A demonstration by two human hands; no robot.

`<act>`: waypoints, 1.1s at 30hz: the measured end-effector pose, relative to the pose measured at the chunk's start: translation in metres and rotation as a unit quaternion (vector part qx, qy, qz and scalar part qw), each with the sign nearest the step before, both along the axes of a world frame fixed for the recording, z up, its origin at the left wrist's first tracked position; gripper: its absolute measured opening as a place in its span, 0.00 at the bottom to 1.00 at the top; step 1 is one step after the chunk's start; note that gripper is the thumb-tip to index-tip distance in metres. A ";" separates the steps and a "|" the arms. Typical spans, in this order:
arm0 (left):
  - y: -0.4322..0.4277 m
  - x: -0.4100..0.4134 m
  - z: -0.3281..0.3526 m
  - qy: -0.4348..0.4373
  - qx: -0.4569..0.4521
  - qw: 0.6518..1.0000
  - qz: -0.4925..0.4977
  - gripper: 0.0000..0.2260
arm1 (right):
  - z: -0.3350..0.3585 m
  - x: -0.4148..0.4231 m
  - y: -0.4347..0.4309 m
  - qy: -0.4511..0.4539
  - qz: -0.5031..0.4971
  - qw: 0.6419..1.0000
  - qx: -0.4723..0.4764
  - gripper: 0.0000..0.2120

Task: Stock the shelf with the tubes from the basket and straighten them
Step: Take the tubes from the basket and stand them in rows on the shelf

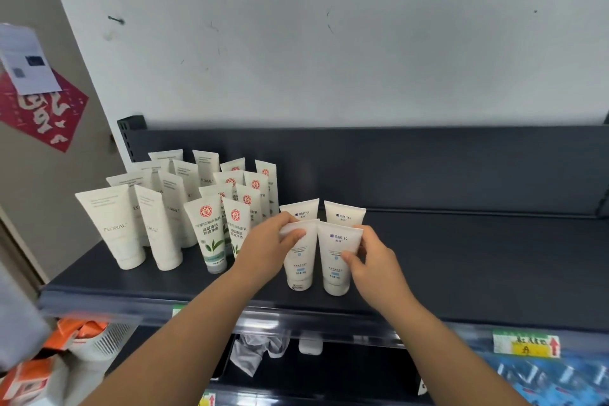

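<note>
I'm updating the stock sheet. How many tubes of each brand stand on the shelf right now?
FLORAL tubes: 8
Green-leaf tubes with a red seal: 8
MANTING tubes: 4
Total: 20
The rear rows overlap, so the two 8s are my best reading.

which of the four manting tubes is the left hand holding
The front-left tube: the left hand pinches its top corner. The right hand holds the front-right tube beside it.
</note>
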State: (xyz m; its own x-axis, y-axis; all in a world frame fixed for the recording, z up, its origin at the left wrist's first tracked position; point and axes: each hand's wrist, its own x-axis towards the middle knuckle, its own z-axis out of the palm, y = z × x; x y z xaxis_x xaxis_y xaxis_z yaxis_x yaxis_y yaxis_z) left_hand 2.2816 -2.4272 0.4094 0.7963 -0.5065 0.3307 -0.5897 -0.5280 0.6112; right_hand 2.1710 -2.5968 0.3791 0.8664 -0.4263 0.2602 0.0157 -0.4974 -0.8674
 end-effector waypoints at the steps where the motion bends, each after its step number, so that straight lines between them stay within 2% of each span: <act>1: 0.001 -0.001 0.000 -0.001 -0.003 1.000 0.004 0.06 | 0.001 0.000 0.000 0.004 -0.002 1.000 -0.008 0.11; 7: 0.001 -0.006 0.000 0.011 -0.017 1.000 0.021 0.04 | 0.003 0.000 0.000 0.022 -0.016 0.998 -0.049 0.12; 11: -0.001 -0.009 0.002 0.016 0.004 1.000 0.026 0.07 | 0.005 0.001 -0.004 0.041 -0.008 0.998 -0.036 0.10; 15: -0.004 -0.015 0.009 0.022 0.045 0.998 0.035 0.12 | 0.010 -0.002 -0.009 0.063 0.006 0.997 -0.034 0.11; 21: 0.003 -0.027 0.021 0.001 0.048 0.998 0.047 0.24 | 0.026 -0.011 -0.016 0.054 0.012 0.998 -0.042 0.19; 24: 0.008 -0.034 0.030 -0.024 0.059 0.996 0.055 0.25 | 0.035 -0.015 -0.020 0.048 0.008 0.996 -0.080 0.20; 27: 0.016 -0.044 0.038 -0.048 0.088 0.993 0.055 0.25 | 0.047 -0.017 -0.017 0.050 0.010 0.986 -0.159 0.20; 30: 0.027 -0.052 0.045 -0.074 0.108 0.990 0.059 0.22 | 0.061 -0.016 -0.003 0.058 0.019 0.972 -0.228 0.25; 33: 0.043 -0.055 0.044 -0.074 0.127 0.986 0.079 0.25 | 0.073 -0.016 0.016 0.059 0.050 0.964 -0.256 0.27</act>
